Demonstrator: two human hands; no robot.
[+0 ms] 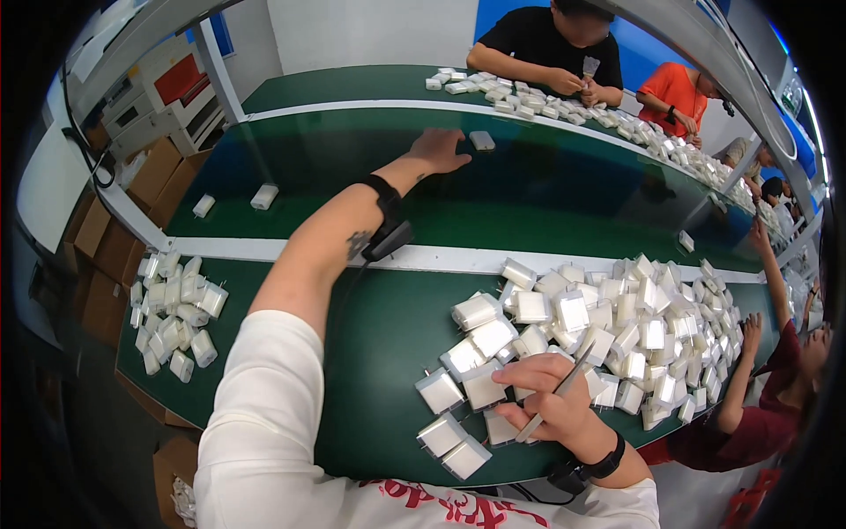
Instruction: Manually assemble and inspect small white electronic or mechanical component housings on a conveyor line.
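My left arm stretches across the dark green conveyor belt (352, 145). At its end my left hand (438, 150) is open, fingers apart, just left of a single white charger plug (482, 140); a small gap shows between them. Slim metal tweezers (576, 375) slant through the fingers of my right hand (553, 401), which is closed on them. That hand hovers over the near left edge of a big heap of white charger plugs (652, 333), which look clear-wrapped, some with metal pins showing. Beneath its fingertips lies one plug (483, 385); whether they touch it I cannot tell.
A smaller pile of plugs (172, 309) sits at the table's left end. Two plugs (264, 197) ride the belt's left part, another (686, 241) its right. White rails (441, 257) border the belt. Co-workers (555, 62) sit opposite and to the right. Cardboard boxes (154, 181) stand left.
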